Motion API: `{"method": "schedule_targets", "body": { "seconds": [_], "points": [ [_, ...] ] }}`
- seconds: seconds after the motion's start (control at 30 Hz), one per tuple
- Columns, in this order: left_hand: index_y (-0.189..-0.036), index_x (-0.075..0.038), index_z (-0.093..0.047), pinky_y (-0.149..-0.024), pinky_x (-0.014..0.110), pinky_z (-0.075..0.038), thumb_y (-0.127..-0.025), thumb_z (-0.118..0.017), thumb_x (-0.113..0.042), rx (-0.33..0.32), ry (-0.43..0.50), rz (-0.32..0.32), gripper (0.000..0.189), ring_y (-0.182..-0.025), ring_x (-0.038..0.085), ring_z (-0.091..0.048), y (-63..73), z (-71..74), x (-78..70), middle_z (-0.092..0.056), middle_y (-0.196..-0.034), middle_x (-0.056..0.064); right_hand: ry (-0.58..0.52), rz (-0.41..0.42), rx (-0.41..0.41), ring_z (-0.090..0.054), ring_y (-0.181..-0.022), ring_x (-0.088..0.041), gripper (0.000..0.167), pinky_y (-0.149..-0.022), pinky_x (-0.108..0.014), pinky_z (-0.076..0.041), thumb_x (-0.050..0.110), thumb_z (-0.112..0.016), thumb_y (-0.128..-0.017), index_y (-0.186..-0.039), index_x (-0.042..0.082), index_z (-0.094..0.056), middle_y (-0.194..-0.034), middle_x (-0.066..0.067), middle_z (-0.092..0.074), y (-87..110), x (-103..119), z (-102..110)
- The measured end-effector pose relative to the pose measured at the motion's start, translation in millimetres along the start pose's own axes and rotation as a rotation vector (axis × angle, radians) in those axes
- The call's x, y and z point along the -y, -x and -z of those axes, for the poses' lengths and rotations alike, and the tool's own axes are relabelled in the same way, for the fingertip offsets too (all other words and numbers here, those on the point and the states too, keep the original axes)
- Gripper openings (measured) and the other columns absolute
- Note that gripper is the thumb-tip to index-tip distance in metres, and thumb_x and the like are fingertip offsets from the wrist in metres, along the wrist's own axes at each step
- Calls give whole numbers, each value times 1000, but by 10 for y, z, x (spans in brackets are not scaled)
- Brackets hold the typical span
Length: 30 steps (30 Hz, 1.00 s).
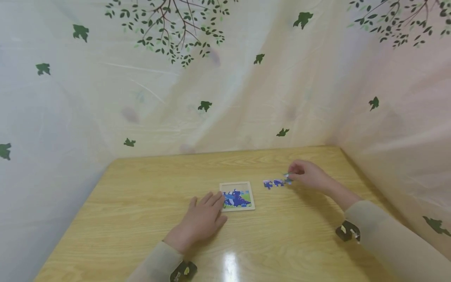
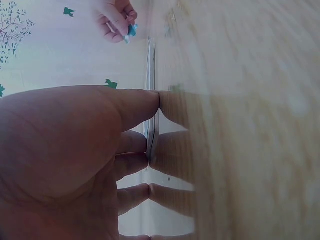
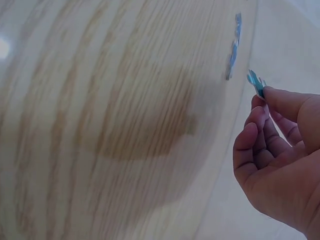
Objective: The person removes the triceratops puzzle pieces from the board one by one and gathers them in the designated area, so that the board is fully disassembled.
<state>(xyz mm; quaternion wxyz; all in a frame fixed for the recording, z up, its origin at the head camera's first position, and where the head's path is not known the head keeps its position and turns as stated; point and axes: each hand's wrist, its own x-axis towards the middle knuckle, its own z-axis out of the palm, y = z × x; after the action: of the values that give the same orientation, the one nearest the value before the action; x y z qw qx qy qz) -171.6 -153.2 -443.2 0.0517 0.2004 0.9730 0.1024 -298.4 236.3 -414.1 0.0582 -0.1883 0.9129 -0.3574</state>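
A small square jigsaw puzzle tray (image 1: pixel 239 209) with a pale frame lies on the table, a blue-purple dinosaur picture filling its lower part and its upper strip bare. Flat on the table, with straight fingers, my left hand (image 1: pixel 203 219) touches the tray's left edge; its fingertips and thumb (image 2: pixel 142 106) meet the tabletop in the left wrist view. Raised off the table to the right, my right hand (image 1: pixel 310 176) pinches a teal-and-white puzzle piece (image 3: pixel 257 83) between thumb and finger. Loose purple puzzle pieces (image 1: pixel 273 183) lie in a row between that hand and the tray.
The wooden table (image 1: pixel 155 184) reaches back to a pale curtain (image 1: pixel 225 125) printed with leafy branches and green birds. More of this curtain closes in both sides. A light glare (image 1: pixel 230 266) shows on the table's near part.
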Motion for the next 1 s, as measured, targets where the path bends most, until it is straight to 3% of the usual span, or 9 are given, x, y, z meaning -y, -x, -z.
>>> {"method": "schedule_targets", "body": {
  "seconds": [0.57, 1.0],
  "points": [
    [-169, -10, -44, -127, 77, -20, -116, -54, -47, 3, -3, 5, 66, -164, 39, -31, -14, -8, 12, -37, -178, 9, 14, -56, 31, -64, -97, -25, 14, -84, -39, -54, 13, -74, -107, -113, 0, -70, -105, -10, -72, 6, -161, -24],
    [-170, -10, -43, -128, 77, -19, -116, -53, -48, 7, -17, 4, 67, -164, 39, -31, -36, -11, 17, -36, -178, 8, 48, -62, 43, -67, -103, -29, 13, -99, -55, -53, 13, -74, -106, -110, 1, -71, -106, -10, -75, -47, -233, -30]
  ]
}}
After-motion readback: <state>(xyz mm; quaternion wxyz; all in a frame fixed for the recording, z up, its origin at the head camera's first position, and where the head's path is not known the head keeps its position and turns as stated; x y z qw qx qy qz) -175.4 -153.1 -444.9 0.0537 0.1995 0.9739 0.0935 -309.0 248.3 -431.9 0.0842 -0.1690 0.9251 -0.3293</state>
